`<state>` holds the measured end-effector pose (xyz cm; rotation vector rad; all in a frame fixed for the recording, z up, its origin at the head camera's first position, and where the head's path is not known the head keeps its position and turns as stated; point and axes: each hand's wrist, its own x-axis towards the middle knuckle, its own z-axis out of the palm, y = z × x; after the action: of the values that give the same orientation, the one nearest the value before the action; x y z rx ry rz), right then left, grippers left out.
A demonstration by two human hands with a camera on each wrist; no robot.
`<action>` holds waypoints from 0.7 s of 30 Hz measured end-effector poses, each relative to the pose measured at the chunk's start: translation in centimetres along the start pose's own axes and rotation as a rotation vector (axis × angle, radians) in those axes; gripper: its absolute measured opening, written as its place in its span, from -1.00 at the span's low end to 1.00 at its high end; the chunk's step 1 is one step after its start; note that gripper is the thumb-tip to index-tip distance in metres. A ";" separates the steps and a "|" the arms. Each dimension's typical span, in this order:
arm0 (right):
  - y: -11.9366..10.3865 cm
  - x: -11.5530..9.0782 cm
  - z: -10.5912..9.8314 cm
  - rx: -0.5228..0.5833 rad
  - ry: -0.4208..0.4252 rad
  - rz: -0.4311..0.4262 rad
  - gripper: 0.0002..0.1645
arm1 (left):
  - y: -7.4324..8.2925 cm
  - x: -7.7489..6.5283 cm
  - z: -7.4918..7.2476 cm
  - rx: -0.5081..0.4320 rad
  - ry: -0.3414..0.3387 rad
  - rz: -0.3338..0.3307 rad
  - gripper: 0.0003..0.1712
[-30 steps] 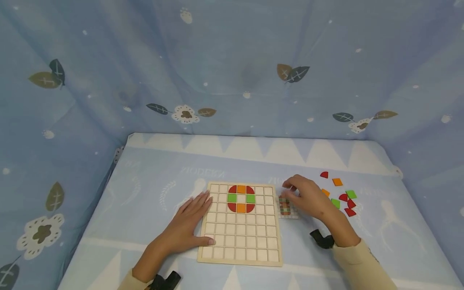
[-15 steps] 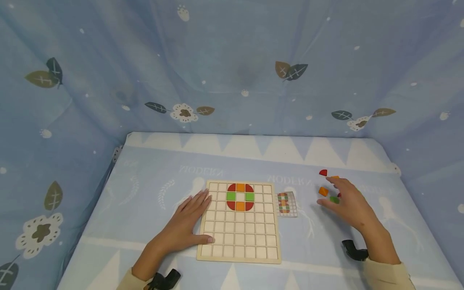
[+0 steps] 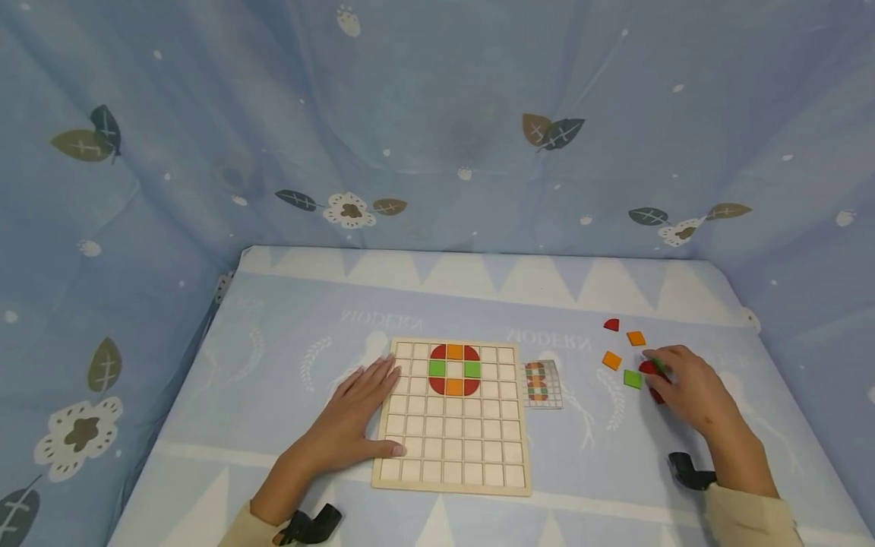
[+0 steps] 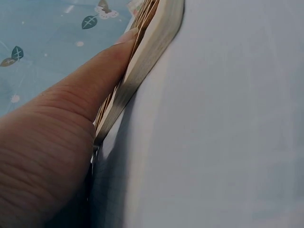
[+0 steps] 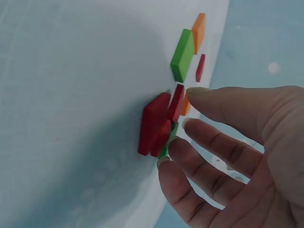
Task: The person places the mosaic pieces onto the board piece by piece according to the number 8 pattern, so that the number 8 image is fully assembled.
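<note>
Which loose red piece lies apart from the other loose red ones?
The farthest red quarter-circle, just left of the farther orange square; the other loose red pieces lie bunched together.

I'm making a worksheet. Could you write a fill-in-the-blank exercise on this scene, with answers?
1. The left hand rests on the ____ edge of the wooden grid board.
2. Green squares flank a bare cell left and right; the squares above and below it are ____.
3. The pattern card lies beside the board's ____ edge.
4. Near the right hand, the loose quarter circles are coloured ____.

Missing words: left; orange; right; red.
</note>
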<state>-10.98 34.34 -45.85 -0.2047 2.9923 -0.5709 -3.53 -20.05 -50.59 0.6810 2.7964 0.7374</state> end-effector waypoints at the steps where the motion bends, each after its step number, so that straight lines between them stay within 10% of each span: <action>1: 0.1 0.0 0.1 -0.004 -0.002 -0.005 -0.51 | 0.0 0.0 0.0 0.000 -0.001 -0.001 0.42; 21: 1.0 0.7 -0.3 0.051 -0.137 0.173 -0.61 | 0.1 0.0 -0.2 0.001 -0.002 -0.006 0.43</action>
<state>-11.85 35.24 -46.02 0.0182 2.8232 -0.5882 -3.53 -20.02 -50.40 0.6729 2.7962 0.7346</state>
